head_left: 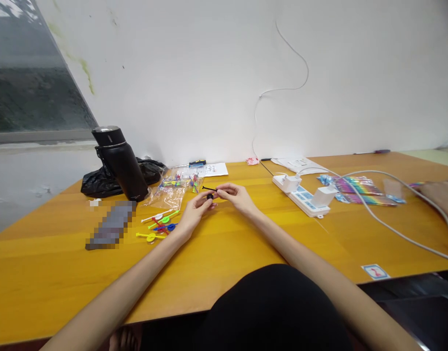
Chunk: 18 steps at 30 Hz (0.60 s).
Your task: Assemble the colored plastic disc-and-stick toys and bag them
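- stick (208, 188), black and thin, with a round black disc (209, 196) on it, held just above the table (245, 243), mid-front
- left hand (194, 208) pinches the disc; right hand (237, 194) pinches the stick's end; fingertip grips suit such small parts
- coloured sticks (160, 226) lie loose beside the left hand, handy; bag (171, 189) just behind
- flask (121, 163) and power strip (302, 197) stand well apart, clear of the hands

Left hand (193, 212), right hand (237, 196), forearms bare; black lap garment (278, 307).

Orange wooden table (44, 292) against stained white wall (194, 73), window (22, 73) at left
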{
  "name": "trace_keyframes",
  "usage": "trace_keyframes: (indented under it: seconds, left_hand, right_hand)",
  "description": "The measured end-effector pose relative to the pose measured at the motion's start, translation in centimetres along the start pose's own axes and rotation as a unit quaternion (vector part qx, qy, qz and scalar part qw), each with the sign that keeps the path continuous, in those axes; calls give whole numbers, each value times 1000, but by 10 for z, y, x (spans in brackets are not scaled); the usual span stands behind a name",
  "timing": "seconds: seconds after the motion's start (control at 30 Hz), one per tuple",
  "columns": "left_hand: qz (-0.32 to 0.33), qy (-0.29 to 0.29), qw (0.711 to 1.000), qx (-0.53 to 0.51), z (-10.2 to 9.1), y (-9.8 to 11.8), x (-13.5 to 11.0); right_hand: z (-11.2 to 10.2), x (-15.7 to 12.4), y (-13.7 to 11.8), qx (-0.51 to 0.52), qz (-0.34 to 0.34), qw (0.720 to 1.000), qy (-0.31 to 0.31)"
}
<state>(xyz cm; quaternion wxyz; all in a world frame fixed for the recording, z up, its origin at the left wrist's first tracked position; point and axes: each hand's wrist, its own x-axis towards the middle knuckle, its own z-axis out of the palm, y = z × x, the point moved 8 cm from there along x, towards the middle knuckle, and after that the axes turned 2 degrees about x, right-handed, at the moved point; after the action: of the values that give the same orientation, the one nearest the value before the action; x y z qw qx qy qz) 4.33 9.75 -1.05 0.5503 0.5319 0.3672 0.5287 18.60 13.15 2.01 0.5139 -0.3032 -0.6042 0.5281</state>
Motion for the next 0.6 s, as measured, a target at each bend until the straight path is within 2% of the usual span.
trace_keyframes:
  seconds: [0.23, 0.43, 0.6]
  left_hand:
    - [20, -3, 1000, 7, 0, 2, 1]
    - [29, -11, 999, 18, 0, 2, 2]
    - [28, -16, 999, 30, 1, 3, 2]
  right_hand:
    - [2, -2, -4, -27, -10, 1000, -3]
    - [8, -5, -5, -96, -40, 994, -31]
    - [12, -6, -4, -130, -29, 990, -41]
